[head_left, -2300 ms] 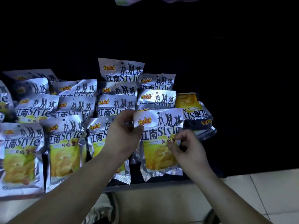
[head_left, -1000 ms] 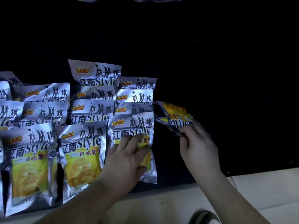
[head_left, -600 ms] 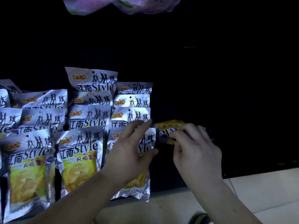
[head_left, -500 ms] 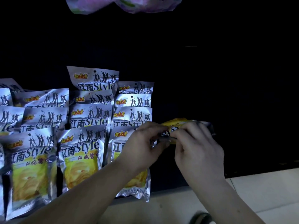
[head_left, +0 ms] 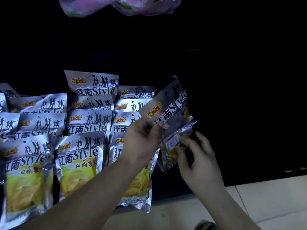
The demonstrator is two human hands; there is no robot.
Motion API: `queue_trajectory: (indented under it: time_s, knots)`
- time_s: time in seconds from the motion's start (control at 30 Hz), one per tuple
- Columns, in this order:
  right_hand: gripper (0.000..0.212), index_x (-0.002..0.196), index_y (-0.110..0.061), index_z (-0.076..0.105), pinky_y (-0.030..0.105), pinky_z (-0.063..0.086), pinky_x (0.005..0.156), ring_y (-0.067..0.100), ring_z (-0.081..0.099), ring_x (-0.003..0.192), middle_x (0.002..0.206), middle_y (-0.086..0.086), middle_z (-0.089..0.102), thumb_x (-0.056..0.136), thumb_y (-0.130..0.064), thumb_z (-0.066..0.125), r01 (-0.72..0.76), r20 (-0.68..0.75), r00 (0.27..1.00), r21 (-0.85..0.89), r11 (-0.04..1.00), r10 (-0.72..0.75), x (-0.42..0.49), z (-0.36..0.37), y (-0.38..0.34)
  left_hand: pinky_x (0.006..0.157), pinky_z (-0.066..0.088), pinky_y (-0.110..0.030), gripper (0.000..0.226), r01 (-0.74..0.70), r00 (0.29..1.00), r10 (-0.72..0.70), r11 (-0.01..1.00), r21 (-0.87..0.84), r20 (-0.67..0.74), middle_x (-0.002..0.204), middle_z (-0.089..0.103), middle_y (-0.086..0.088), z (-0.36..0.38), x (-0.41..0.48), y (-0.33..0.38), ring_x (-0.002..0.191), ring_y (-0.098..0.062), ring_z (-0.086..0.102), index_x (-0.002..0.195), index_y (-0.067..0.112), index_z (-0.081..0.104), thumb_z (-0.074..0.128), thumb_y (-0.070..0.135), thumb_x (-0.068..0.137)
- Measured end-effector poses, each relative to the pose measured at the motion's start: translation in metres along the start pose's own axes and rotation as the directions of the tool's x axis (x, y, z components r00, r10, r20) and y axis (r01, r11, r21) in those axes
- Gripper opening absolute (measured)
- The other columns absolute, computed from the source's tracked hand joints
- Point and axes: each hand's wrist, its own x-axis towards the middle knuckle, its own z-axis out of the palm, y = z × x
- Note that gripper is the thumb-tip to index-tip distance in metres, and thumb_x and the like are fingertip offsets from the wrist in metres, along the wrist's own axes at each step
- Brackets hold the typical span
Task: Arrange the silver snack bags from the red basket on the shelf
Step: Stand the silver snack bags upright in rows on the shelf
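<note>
Floor tiles [head_left: 265, 205] fill the lower right corner. At centre right the right hand [head_left: 199, 158] grips a crumpled bag [head_left: 171, 146] showing its barcode; just above, the left hand [head_left: 142, 138] pinches the lower corner of a tilted silver snack bag [head_left: 167, 105]. Left of them, rows of matching bags [head_left: 83, 155] cover the dark shelf [head_left: 172, 188]; pink packets [head_left: 116, 5] show at the top edge

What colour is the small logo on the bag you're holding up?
The logo is orange-yellow, edged red, on the silver held bag; head view.
</note>
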Motion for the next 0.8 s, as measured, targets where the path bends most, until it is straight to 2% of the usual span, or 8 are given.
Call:
queue_trajectory:
  time_s: [0.07,0.2,0.3,0.43,0.53,0.63,0.73,0.8]
  knots:
    - [0.062,0.140,-0.045,0.051,0.029,0.046,0.105,0.006,0.039,0.144,0.156,-0.010,0.037,0.083,-0.049,0.073,-0.043,0.100,0.994,0.113,0.993,0.032,-0.007,0.005,0.004,0.059,0.061,-0.034,0.022,0.071,0.997,-0.070,0.997,-0.044,0.011,0.078,0.078,-0.008,-0.006,-0.001,-0.001,0.072,-0.022,0.076,0.091,-0.003,0.069,0.068,0.018,0.097]
    - [0.110,0.155,-0.040,0.029,0.004,0.025,0.107,-0.009,0.014,0.148,0.161,-0.019,0.021,0.064,-0.061,0.086,-0.142,0.211,0.971,0.126,0.982,0.113,-0.009,0.014,-0.003,0.075,0.063,-0.042,0.021,0.148,0.989,-0.144,0.982,-0.119,0.042,0.079,0.076,-0.017,-0.011,-0.006,-0.007,0.075,-0.026,0.075,0.082,0.002,0.069,0.071,0.019,0.095]
    - [0.076,0.146,-0.027,0.044,0.030,0.048,0.104,0.012,0.045,0.140,0.152,-0.004,0.045,0.081,-0.035,0.081,-0.098,0.061,0.994,0.090,0.991,0.092,-0.006,0.023,0.001,0.072,0.061,-0.036,0.022,0.133,0.990,-0.126,0.984,-0.119,0.067,0.079,0.076,-0.018,-0.013,-0.007,-0.007,0.070,-0.022,0.073,0.076,0.006,0.068,0.070,0.018,0.095]
    - [0.012,0.106,-0.022,0.059,0.031,0.051,0.065,0.011,0.066,0.080,0.094,-0.004,0.068,0.094,-0.022,0.064,-0.116,-0.087,0.988,0.101,0.988,0.124,0.003,0.007,-0.004,0.085,0.057,-0.050,0.024,0.059,0.997,-0.055,0.993,-0.106,0.046,0.076,0.074,-0.013,-0.030,0.002,0.005,0.076,-0.032,0.070,0.073,0.016,0.072,0.069,0.023,0.095]
    - [0.018,0.087,-0.020,0.049,0.034,0.049,0.050,0.012,0.058,0.055,0.067,-0.002,0.058,0.097,-0.025,0.062,-0.140,-0.138,0.975,0.230,0.963,0.175,0.013,-0.013,-0.014,0.082,0.057,-0.055,0.032,-0.008,0.998,0.014,0.994,-0.111,0.056,0.088,0.072,-0.027,-0.044,0.007,0.017,0.080,-0.045,0.070,0.083,-0.001,0.064,0.067,0.027,0.097]
    - [0.029,0.124,-0.015,0.049,0.018,0.051,0.062,0.007,0.064,0.070,0.086,-0.012,0.060,0.098,-0.014,0.061,-0.088,-0.117,0.984,0.336,0.938,0.134,0.023,-0.024,-0.027,0.060,0.051,-0.052,0.040,-0.074,0.997,0.074,0.997,-0.033,0.006,0.078,0.057,-0.040,-0.055,0.001,0.026,0.062,-0.047,0.058,0.084,-0.005,0.049,0.064,0.029,0.098]
    - [0.066,0.155,-0.032,0.029,0.019,0.054,0.075,0.007,0.066,0.084,0.101,-0.019,0.058,0.100,-0.014,0.059,-0.019,-0.101,0.993,0.379,0.925,0.062,0.024,-0.024,-0.033,0.067,0.056,-0.065,0.039,-0.078,0.995,0.080,0.996,0.053,-0.053,0.074,0.062,-0.035,-0.063,-0.010,0.025,0.066,-0.053,0.062,0.083,-0.001,0.047,0.064,0.031,0.099]
    - [0.076,0.160,-0.032,0.019,0.019,0.054,0.070,0.006,0.063,0.073,0.094,-0.020,0.057,0.099,-0.013,0.060,-0.020,-0.113,0.991,0.426,0.904,0.076,0.023,-0.020,-0.035,0.063,0.054,-0.065,0.038,-0.074,0.995,0.077,0.995,0.063,-0.056,0.068,0.064,-0.032,-0.068,-0.015,0.023,0.057,-0.052,0.062,0.082,0.001,0.047,0.064,0.030,0.099]
